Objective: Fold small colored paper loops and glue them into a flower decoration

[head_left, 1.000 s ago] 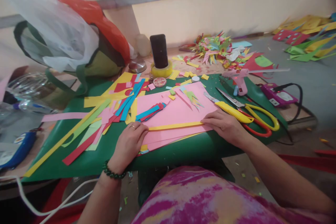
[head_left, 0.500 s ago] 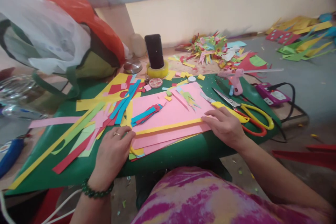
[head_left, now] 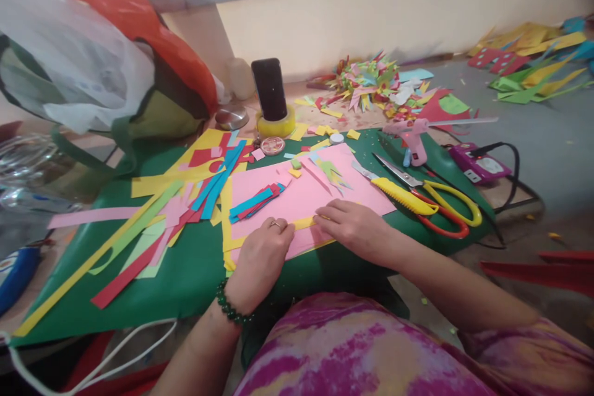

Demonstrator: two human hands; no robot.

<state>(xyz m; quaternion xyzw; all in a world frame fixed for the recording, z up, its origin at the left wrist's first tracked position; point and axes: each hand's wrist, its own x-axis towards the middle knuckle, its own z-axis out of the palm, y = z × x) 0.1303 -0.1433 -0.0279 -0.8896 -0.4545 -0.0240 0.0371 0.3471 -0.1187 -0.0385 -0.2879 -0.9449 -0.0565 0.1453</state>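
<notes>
Near the front edge of the green mat (head_left: pixel 180 288), my left hand (head_left: pixel 262 257) is closed on a yellow paper strip (head_left: pixel 304 223). My right hand (head_left: pixel 355 228) pinches the same strip a short way to the right, fingers bent over it. The strip lies across the lower part of a pink paper sheet (head_left: pixel 297 199), and both hands cover parts of it. Small blue and red strips (head_left: pixel 256 202) are bundled on the sheet. A yellow-handled cutter knife (head_left: pixel 403 196) and scissors (head_left: pixel 457 203) lie right of my right hand.
Long coloured paper strips (head_left: pixel 139 253) spread at the left. A phone (head_left: pixel 270 90) stands in a tape roll (head_left: pixel 281 128). A pink glue gun (head_left: pixel 416 142) and purple power strip (head_left: pixel 482 164) are at the right. A bag (head_left: pixel 180 83) and heaped paper pieces (head_left: pixel 371 80) are behind.
My hands have come closer together along the yellow strip: the left moved right, the right moved left. They were at its two ends before.
</notes>
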